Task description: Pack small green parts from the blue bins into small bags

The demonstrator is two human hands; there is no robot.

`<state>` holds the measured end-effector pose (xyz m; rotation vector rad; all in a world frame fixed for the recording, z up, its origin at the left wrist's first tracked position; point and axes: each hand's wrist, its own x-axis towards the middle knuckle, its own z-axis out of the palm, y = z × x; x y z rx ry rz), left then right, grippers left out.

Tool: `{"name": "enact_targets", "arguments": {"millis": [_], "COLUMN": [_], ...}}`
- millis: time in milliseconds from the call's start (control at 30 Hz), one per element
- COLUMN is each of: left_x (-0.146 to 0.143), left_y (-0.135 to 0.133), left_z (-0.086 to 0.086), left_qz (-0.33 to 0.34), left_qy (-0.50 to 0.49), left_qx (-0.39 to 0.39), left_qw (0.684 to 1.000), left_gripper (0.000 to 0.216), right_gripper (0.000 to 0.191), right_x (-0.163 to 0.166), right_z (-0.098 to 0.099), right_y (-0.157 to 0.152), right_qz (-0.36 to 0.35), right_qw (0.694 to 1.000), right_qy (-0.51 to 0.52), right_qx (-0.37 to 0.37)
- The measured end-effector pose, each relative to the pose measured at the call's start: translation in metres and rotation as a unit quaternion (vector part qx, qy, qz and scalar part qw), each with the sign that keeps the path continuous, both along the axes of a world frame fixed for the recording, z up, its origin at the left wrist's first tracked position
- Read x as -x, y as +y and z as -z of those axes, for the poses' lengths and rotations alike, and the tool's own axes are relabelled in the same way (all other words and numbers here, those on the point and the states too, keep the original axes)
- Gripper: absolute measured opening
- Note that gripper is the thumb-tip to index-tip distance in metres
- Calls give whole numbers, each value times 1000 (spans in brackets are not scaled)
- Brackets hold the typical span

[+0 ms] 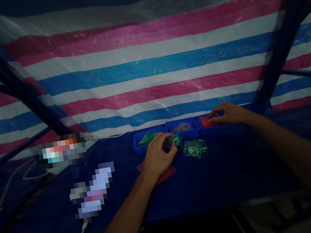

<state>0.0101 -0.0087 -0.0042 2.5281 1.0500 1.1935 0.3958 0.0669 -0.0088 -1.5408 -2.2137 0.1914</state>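
My left hand [156, 157] rests on the dark blue table [227, 172], fingers curled round a small green packet [176, 139]. Under its wrist lies a red sheet [166, 174]. Beside it on the table sits a clear bag of green pieces [195, 148]. My right hand [227, 114] reaches into the right-hand blue tray [220, 128], its fingers bent down on a red item [206, 121] there. Two more blue trays stand in a row: the left tray [139, 145] holds green pieces, the middle tray [182, 133] holds small dark bits.
A striped pink, white and blue tarpaulin [147, 66] hangs behind the table. Dark metal poles [8, 77] slant at both sides. White cables [0, 222] and blurred-out objects [93, 190] lie on the left part of the table.
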Motion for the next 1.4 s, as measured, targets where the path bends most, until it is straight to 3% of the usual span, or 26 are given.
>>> {"name": "enact_targets", "arguments": {"millis": [300, 700, 967, 1100, 1200, 1400], "left_x": [-1, -1, -1, -1, 0, 0], "left_y": [-1, 0, 0, 0, 0, 0], "left_z": [0, 0, 1, 1, 1, 1], "left_qz": [-1, -5, -5, -5, -2, -2], "left_qy": [1, 4, 6, 8, 5, 5], "left_qx": [-9, 0, -1, -3, -1, -4], "left_qw": [1000, 1000, 1000, 1000, 1000, 1000], "left_gripper": [24, 24, 24, 24, 25, 25], "right_gripper": [42, 28, 24, 21, 27, 63], "right_x": [8, 11, 14, 19, 19, 7], "right_z": [15, 12, 4, -2, -3, -6], "right_y": [6, 7, -1, -5, -8, -11], "right_qz": [-37, -69, -101, -67, -41, -36], "right_qw": [994, 996, 989, 992, 988, 956], "right_qy": [-30, 55, 99, 110, 149, 281], "right_qx": [-95, -28, -36, 12, 8, 76]}}
